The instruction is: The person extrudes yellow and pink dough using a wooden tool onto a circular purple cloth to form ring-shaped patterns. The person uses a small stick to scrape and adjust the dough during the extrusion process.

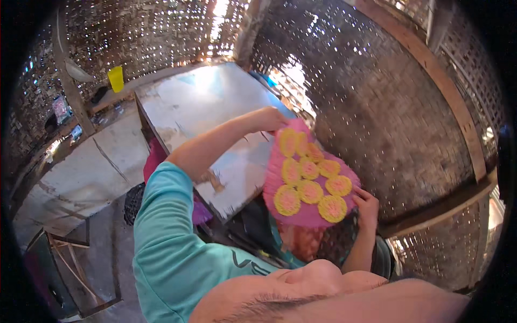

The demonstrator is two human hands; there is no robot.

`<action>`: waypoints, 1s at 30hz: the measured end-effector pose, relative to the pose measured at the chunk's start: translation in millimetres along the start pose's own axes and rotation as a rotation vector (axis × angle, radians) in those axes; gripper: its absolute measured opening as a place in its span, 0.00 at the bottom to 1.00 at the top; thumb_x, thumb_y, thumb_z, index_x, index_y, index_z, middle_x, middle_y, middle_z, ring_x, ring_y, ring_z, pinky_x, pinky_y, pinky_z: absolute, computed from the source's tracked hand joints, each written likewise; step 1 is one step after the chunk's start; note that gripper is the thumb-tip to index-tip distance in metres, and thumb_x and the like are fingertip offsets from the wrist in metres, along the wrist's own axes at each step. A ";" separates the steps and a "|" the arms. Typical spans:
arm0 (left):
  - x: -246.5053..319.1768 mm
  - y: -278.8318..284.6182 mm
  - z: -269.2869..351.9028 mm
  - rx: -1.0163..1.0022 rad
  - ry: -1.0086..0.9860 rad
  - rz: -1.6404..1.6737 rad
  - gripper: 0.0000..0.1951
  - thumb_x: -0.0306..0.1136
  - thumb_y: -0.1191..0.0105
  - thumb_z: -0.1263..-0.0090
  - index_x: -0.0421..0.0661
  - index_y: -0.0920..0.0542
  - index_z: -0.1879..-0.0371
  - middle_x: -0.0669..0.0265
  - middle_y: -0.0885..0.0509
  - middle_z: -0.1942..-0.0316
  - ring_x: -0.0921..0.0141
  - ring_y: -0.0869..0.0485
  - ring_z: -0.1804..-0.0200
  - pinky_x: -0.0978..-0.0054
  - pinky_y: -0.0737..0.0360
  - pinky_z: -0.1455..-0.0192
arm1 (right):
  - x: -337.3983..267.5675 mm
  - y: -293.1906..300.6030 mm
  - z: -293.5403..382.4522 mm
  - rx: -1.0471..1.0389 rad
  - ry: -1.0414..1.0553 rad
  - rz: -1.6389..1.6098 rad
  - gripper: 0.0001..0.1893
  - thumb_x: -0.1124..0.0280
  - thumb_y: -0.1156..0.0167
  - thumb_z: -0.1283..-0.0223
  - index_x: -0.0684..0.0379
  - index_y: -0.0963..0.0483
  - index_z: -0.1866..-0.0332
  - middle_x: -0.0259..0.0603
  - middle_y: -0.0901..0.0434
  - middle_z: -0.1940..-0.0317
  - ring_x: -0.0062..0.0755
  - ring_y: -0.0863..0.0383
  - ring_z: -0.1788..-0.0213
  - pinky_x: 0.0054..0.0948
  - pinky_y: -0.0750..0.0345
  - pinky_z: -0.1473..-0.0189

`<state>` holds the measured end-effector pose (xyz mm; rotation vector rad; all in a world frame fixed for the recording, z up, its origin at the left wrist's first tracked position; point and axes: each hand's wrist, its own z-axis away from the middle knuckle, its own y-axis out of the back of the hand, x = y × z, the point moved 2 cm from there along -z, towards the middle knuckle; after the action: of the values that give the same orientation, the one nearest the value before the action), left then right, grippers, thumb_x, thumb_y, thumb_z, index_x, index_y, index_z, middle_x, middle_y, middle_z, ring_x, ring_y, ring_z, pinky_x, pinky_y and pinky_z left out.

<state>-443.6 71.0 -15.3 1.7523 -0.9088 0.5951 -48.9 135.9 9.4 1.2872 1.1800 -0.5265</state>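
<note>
A pink piece of fabric with several round yellow-and-pink rosettes on it hangs spread between my two hands. Its narrow upper corner is gripped by my left hand, which is above the far right part of a worn, light-coloured tabletop. At the lower right edge of the fabric my right hand grips it with bent fingers. The fabric's broad lower part lies over dark and reddish things near my lap, partly hiding them.
Woven walls with wooden beams rise close on the right and behind the table. A yellow cup is on the ledge at the upper left. Magenta cloth shows beside the table. At lower left stands a wooden-framed object.
</note>
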 end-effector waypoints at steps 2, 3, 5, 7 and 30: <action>-40.3 47.5 8.0 0.060 0.085 -0.042 0.16 0.26 0.50 0.45 0.46 0.21 0.56 0.66 0.19 0.71 0.76 0.23 0.74 0.79 0.22 0.70 | 9.0 -55.1 -51.7 -0.077 -0.036 -0.095 0.16 0.83 0.46 0.57 0.67 0.25 0.57 0.40 0.22 0.65 0.21 0.24 0.68 0.18 0.27 0.65; -38.7 67.2 11.8 0.050 0.395 0.000 0.16 0.26 0.50 0.45 0.45 0.21 0.56 0.67 0.20 0.73 0.76 0.24 0.76 0.80 0.23 0.71 | 16.1 -77.3 -74.4 -0.087 -0.048 -0.099 0.16 0.84 0.46 0.57 0.67 0.24 0.58 0.40 0.22 0.64 0.21 0.24 0.68 0.18 0.26 0.65; -90.8 112.2 27.5 0.199 0.573 0.073 0.17 0.25 0.50 0.48 0.41 0.21 0.57 0.67 0.22 0.77 0.78 0.27 0.79 0.81 0.26 0.76 | -4.2 -145.6 -111.9 -0.180 -0.014 -0.101 0.16 0.84 0.46 0.56 0.67 0.24 0.58 0.40 0.21 0.65 0.22 0.24 0.68 0.18 0.26 0.66; -173.3 157.6 40.9 0.282 0.458 -0.162 0.11 0.24 0.53 0.51 0.46 0.18 0.71 0.67 0.21 0.79 0.76 0.28 0.81 0.77 0.28 0.80 | -10.4 -214.1 -160.2 -0.244 0.020 -0.066 0.17 0.84 0.45 0.57 0.66 0.24 0.57 0.39 0.21 0.65 0.22 0.23 0.68 0.18 0.26 0.66; -118.0 80.7 401.0 1.482 0.752 -0.032 0.18 0.35 0.42 0.44 0.47 0.25 0.53 0.67 0.19 0.66 0.77 0.22 0.64 0.80 0.27 0.62 | -23.7 -199.4 -167.3 -0.480 0.451 0.437 0.20 0.76 0.45 0.51 0.61 0.29 0.49 0.38 0.22 0.68 0.23 0.24 0.68 0.24 0.26 0.61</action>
<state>-589.6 -284.6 -198.2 2.3696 0.2844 2.0542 -289.5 227.9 -35.0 1.2152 1.2381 0.3702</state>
